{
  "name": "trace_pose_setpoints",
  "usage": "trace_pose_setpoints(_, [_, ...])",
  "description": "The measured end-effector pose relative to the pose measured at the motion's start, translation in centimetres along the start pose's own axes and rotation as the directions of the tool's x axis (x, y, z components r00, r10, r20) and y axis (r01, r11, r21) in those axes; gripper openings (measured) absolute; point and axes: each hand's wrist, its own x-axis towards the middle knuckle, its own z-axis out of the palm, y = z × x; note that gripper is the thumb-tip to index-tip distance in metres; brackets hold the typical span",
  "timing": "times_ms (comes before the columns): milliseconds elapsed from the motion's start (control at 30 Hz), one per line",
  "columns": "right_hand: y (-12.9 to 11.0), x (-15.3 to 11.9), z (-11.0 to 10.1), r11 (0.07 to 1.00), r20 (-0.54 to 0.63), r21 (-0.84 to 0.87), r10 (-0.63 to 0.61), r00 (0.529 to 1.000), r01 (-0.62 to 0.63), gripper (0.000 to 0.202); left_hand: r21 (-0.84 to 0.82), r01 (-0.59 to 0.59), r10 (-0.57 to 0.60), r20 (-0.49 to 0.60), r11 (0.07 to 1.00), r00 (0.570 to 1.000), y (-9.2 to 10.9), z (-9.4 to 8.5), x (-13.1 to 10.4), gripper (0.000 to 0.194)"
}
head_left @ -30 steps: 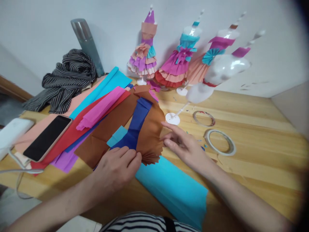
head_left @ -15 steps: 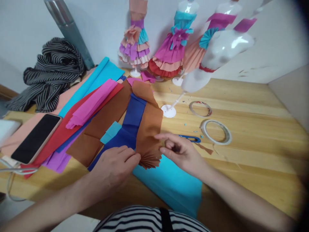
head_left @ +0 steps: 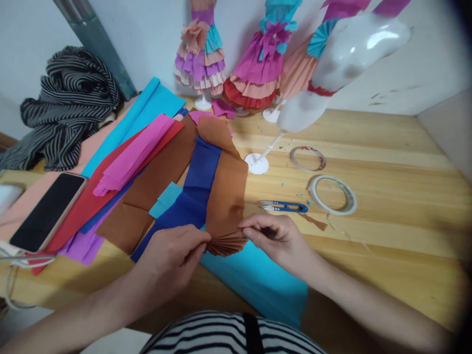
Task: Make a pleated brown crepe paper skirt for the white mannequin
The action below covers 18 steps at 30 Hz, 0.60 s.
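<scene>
Between my hands is the pleated end of a sheet of brown crepe paper (head_left: 226,194), gathered into narrow fan folds. My left hand (head_left: 173,255) pinches the folds at their left side. On the right, my right hand (head_left: 276,238) pinches the paper's edge between thumb and forefinger. Under the folds lies a turquoise paper sheet (head_left: 258,280). A dark blue paper strip (head_left: 201,169) runs along the brown sheet's left side. Blue thread snips (head_left: 285,206) lie just beyond my right hand.
A bare white mannequin (head_left: 306,110) leans on its stand, with paper-dressed mannequins (head_left: 201,54) behind it. Two tape rolls (head_left: 352,196) lie at right. Layered coloured papers (head_left: 129,157), a phone (head_left: 47,211) and a striped cloth (head_left: 73,103) are at left.
My right hand's extended forefinger has come down to pinch the paper's edge. The pleats are drawn flatter and closer together. The view has shifted slightly, and the snips show more fully.
</scene>
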Motion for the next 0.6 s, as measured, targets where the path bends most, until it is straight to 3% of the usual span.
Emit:
trace_pose_setpoints(133, [0.0, -0.3, 0.5, 0.976, -0.024, 0.171, 0.142, 0.99, -0.135, 0.025, -0.026, 0.066, -0.068, -0.071, 0.997, 0.995, 0.0, 0.3, -0.3, 0.014])
trace_pose_setpoints(233, [-0.2, -0.2, 0.7, 0.957, -0.035, 0.246, 0.166, 0.986, -0.152, 0.026, 0.004, 0.09, -0.089, -0.103, 0.996, 0.991, 0.2, 0.4, -0.5, 0.014])
trace_pose_setpoints(433, [-0.2, -0.2, 0.7, 0.982, -0.2, 0.188, 0.047, 0.979, -0.008, 0.017, 0.0, 0.141, -0.139, -0.165, 0.99, 0.976, 0.6, 0.6, -0.6, 0.014])
trace_pose_setpoints(600, [-0.2, -0.8, 1.0, 0.994, -0.279, 0.032, -0.093, 0.956, 0.106, 0.012, 0.143, 0.046, -0.005, -0.273, 0.989, 0.962, 0.8, 1.1, -0.8, 0.014])
